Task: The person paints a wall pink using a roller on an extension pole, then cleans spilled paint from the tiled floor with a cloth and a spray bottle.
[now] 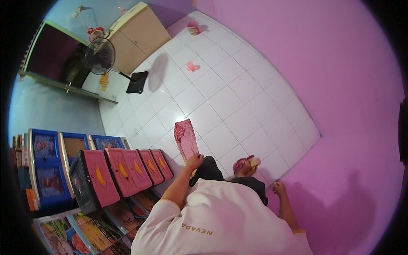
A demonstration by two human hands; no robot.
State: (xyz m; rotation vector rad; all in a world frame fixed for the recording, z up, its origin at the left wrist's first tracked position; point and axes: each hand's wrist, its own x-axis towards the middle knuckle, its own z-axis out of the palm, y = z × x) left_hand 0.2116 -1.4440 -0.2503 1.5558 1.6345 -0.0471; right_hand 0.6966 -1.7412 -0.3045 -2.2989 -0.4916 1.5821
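My left hand [195, 161] is beside my left thigh with its fingers curled in. Just past it a long strip of pink patterned cloth [187, 140] stretches forward, its far end bunched and darker. The cloth runs behind the hand and wrist, and I cannot tell whether the fingers grip it. Out to the right, near the pink wall, my right hand [279, 188] hangs with loosely curled fingers and nothing visible in them. A crumpled maroon patterned cloth [241, 164] lies against my right foot [246, 170]. My left foot is mostly hidden.
Drawer units with pink [101, 178] and blue [46, 146] fronts stand close on the left. Farther off are a black standing fan [100, 56], a beige cabinet [140, 38] and a television [57, 55]. A pink bucket [193, 28] and a small pink object [191, 66] rest on the white tiles.
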